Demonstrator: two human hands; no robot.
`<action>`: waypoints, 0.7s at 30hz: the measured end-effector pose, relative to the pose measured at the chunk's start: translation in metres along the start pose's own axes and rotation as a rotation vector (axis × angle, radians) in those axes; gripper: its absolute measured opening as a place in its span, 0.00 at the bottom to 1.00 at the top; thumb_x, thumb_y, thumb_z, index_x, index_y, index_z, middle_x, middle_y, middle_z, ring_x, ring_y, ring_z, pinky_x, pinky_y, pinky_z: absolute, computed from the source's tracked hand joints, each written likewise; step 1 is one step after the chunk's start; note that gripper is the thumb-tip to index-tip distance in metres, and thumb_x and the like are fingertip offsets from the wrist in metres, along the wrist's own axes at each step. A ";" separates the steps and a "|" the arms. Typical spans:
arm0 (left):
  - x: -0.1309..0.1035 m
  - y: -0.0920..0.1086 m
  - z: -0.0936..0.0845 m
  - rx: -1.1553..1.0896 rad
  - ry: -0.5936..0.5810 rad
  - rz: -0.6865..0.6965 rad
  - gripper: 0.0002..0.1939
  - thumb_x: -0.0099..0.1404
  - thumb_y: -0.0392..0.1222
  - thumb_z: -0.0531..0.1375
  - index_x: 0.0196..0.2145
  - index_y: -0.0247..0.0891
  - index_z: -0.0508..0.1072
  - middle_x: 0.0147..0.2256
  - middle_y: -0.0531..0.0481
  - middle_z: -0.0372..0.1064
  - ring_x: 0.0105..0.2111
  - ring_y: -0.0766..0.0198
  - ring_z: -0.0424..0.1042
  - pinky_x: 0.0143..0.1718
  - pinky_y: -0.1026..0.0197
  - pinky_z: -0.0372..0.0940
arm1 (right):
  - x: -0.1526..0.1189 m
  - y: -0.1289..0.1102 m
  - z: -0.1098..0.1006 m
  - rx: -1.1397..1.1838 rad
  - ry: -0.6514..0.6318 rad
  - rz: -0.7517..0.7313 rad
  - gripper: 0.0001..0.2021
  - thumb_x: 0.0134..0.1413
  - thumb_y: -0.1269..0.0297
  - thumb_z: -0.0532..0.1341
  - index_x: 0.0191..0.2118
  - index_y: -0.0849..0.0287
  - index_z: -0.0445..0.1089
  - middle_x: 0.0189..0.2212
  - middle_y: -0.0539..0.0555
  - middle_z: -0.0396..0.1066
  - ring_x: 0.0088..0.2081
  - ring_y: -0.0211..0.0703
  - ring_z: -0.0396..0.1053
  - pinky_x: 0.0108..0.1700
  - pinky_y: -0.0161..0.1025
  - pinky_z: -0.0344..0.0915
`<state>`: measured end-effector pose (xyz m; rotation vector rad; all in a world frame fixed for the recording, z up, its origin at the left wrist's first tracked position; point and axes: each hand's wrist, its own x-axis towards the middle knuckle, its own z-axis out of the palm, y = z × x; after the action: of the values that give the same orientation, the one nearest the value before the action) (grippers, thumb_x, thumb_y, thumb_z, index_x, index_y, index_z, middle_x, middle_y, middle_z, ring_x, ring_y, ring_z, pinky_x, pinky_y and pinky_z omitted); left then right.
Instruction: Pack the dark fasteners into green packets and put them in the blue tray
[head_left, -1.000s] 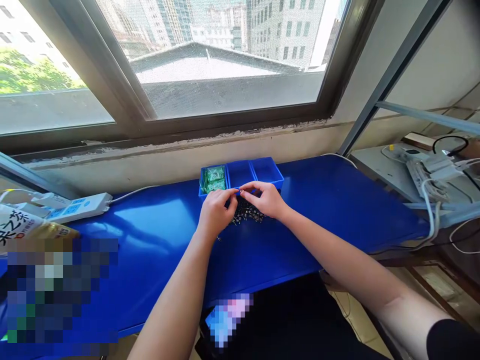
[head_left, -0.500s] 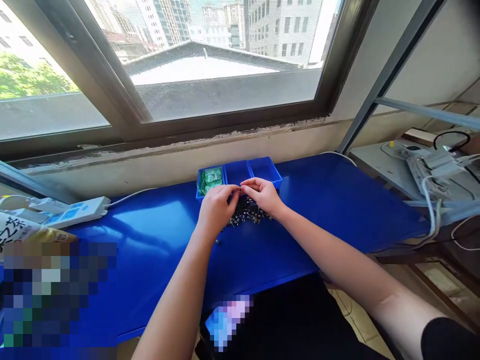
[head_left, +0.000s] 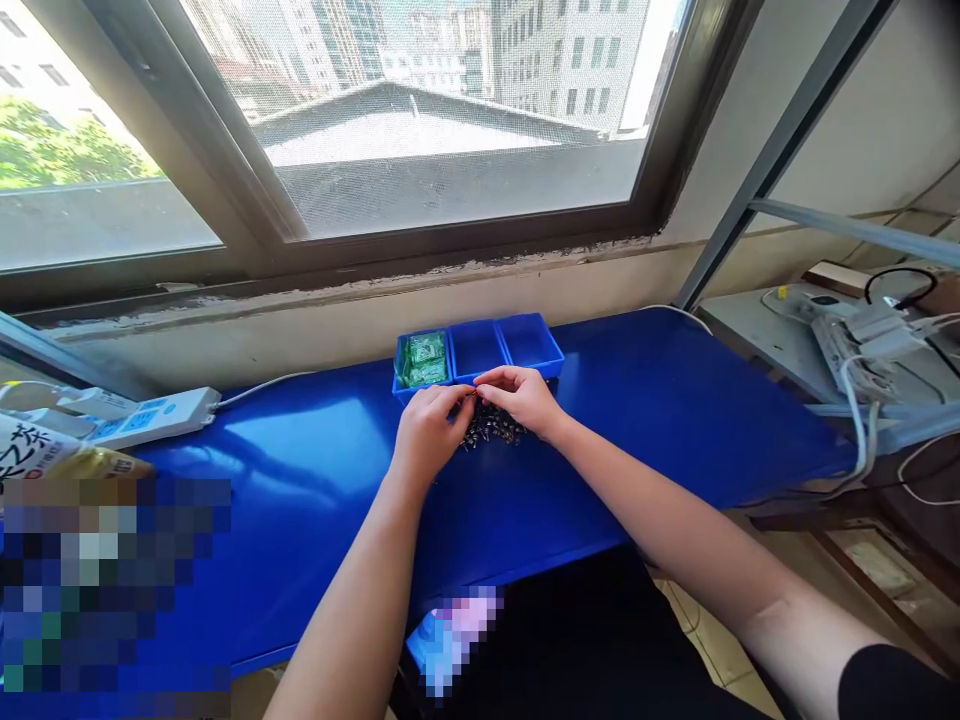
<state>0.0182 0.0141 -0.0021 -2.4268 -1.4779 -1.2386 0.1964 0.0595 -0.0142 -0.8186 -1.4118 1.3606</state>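
Observation:
My left hand (head_left: 435,422) and my right hand (head_left: 523,402) meet fingertip to fingertip over a pile of small dark and silvery metal parts (head_left: 493,425), perhaps screws. Both hands are closed in a pinch. Something tiny sits between the fingertips, too small to name. Just behind them stands a blue bin (head_left: 478,350) with three compartments. Green packets (head_left: 426,358) lie in its left compartment; in the middle and right ones I see only blue plastic. My fingers cover part of the pile.
The blue tabletop (head_left: 637,400) runs along the window wall. A white power strip (head_left: 161,418) and a printed bag (head_left: 67,455) are at the left. Cables and chargers (head_left: 862,335) crowd a side surface at the right, past a metal post (head_left: 780,150).
Both hands have come slightly down and nearer to me, away from the bin, showing more of the green packets. The fingertips stay pinched together.

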 end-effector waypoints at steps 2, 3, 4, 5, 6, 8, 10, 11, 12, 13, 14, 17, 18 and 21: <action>0.000 0.000 0.001 -0.046 0.003 -0.041 0.09 0.71 0.44 0.59 0.43 0.42 0.78 0.38 0.48 0.80 0.37 0.59 0.78 0.44 0.55 0.70 | 0.000 -0.001 0.000 -0.014 0.003 -0.005 0.13 0.47 0.57 0.70 0.38 0.59 0.77 0.35 0.53 0.80 0.35 0.41 0.76 0.46 0.42 0.73; 0.000 0.000 0.002 -0.073 0.000 -0.065 0.09 0.71 0.44 0.59 0.43 0.43 0.78 0.38 0.48 0.80 0.37 0.59 0.78 0.43 0.56 0.71 | 0.000 -0.001 0.000 -0.022 0.001 -0.013 0.13 0.48 0.57 0.69 0.39 0.58 0.78 0.35 0.53 0.80 0.36 0.41 0.76 0.46 0.42 0.73; 0.000 0.000 0.003 -0.099 -0.002 -0.087 0.10 0.71 0.45 0.59 0.44 0.43 0.78 0.37 0.48 0.79 0.36 0.60 0.78 0.43 0.56 0.71 | 0.000 -0.001 0.000 -0.031 0.000 -0.024 0.13 0.49 0.58 0.69 0.40 0.58 0.78 0.36 0.53 0.80 0.36 0.41 0.77 0.46 0.42 0.73; -0.001 0.000 0.004 -0.125 -0.003 -0.104 0.10 0.70 0.46 0.60 0.44 0.43 0.79 0.36 0.49 0.79 0.35 0.61 0.77 0.42 0.57 0.71 | 0.000 -0.001 0.000 -0.042 0.000 -0.034 0.13 0.50 0.58 0.68 0.40 0.58 0.78 0.36 0.53 0.80 0.37 0.42 0.77 0.46 0.42 0.73; -0.001 0.000 0.004 -0.150 -0.004 -0.115 0.10 0.70 0.46 0.60 0.45 0.43 0.79 0.35 0.50 0.79 0.34 0.62 0.77 0.41 0.58 0.72 | 0.000 -0.001 0.000 -0.057 0.004 -0.044 0.12 0.51 0.58 0.67 0.41 0.58 0.78 0.37 0.54 0.80 0.38 0.42 0.77 0.47 0.42 0.73; -0.001 0.000 0.005 -0.188 -0.002 -0.136 0.10 0.69 0.46 0.61 0.45 0.43 0.79 0.34 0.50 0.78 0.32 0.63 0.76 0.39 0.60 0.71 | -0.001 0.000 0.001 -0.095 0.014 -0.064 0.11 0.53 0.59 0.67 0.40 0.58 0.78 0.37 0.54 0.80 0.39 0.43 0.77 0.47 0.41 0.73; -0.002 -0.001 0.004 -0.212 0.000 -0.166 0.10 0.68 0.46 0.61 0.43 0.42 0.80 0.34 0.50 0.79 0.32 0.63 0.76 0.38 0.61 0.71 | -0.002 0.001 0.002 -0.120 0.012 -0.083 0.11 0.53 0.59 0.66 0.40 0.59 0.78 0.37 0.54 0.80 0.39 0.43 0.77 0.46 0.41 0.73; -0.002 -0.001 0.004 -0.221 0.001 -0.182 0.10 0.69 0.47 0.61 0.43 0.42 0.80 0.34 0.50 0.79 0.31 0.64 0.75 0.37 0.61 0.71 | -0.002 0.002 0.002 -0.125 0.004 -0.089 0.10 0.54 0.59 0.66 0.39 0.59 0.78 0.37 0.54 0.80 0.39 0.42 0.77 0.46 0.41 0.73; -0.002 -0.001 0.003 -0.229 0.006 -0.194 0.11 0.69 0.47 0.61 0.42 0.41 0.80 0.34 0.50 0.79 0.31 0.64 0.75 0.36 0.62 0.70 | -0.002 0.002 0.002 -0.127 -0.007 -0.094 0.10 0.54 0.59 0.66 0.39 0.59 0.77 0.37 0.54 0.80 0.38 0.42 0.77 0.45 0.41 0.73; -0.002 -0.001 0.003 -0.238 0.010 -0.200 0.11 0.69 0.47 0.61 0.42 0.41 0.80 0.34 0.50 0.79 0.31 0.64 0.75 0.35 0.62 0.70 | -0.002 0.003 0.002 -0.127 -0.018 -0.094 0.11 0.54 0.58 0.66 0.40 0.59 0.77 0.37 0.54 0.80 0.38 0.42 0.77 0.45 0.41 0.73; -0.002 -0.002 0.002 -0.248 0.013 -0.200 0.11 0.69 0.47 0.61 0.42 0.40 0.80 0.34 0.50 0.79 0.30 0.65 0.75 0.34 0.63 0.69 | -0.002 0.004 0.002 -0.128 -0.026 -0.093 0.11 0.54 0.57 0.67 0.40 0.59 0.77 0.37 0.54 0.80 0.38 0.42 0.77 0.45 0.41 0.72; -0.001 -0.002 0.002 -0.272 0.006 -0.185 0.11 0.70 0.46 0.60 0.42 0.39 0.80 0.33 0.51 0.79 0.29 0.66 0.74 0.33 0.64 0.68 | -0.001 0.006 0.001 -0.151 -0.026 -0.096 0.13 0.54 0.54 0.68 0.40 0.58 0.77 0.36 0.54 0.79 0.38 0.43 0.76 0.45 0.41 0.72; -0.001 -0.002 0.002 -0.275 -0.001 -0.182 0.11 0.70 0.46 0.60 0.42 0.39 0.80 0.33 0.51 0.79 0.29 0.66 0.74 0.33 0.64 0.67 | -0.001 0.007 0.001 -0.163 -0.021 -0.098 0.13 0.54 0.54 0.68 0.40 0.58 0.77 0.35 0.53 0.79 0.37 0.43 0.76 0.44 0.41 0.72; -0.001 -0.002 0.003 -0.273 -0.018 -0.185 0.10 0.70 0.45 0.60 0.42 0.39 0.79 0.34 0.51 0.79 0.30 0.66 0.74 0.34 0.64 0.67 | -0.001 0.008 0.000 -0.197 -0.011 -0.103 0.12 0.55 0.55 0.67 0.39 0.58 0.76 0.34 0.53 0.78 0.36 0.42 0.75 0.43 0.41 0.72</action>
<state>0.0186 0.0158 -0.0055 -2.5154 -1.6718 -1.5531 0.1950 0.0600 -0.0225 -0.8537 -1.5923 1.1624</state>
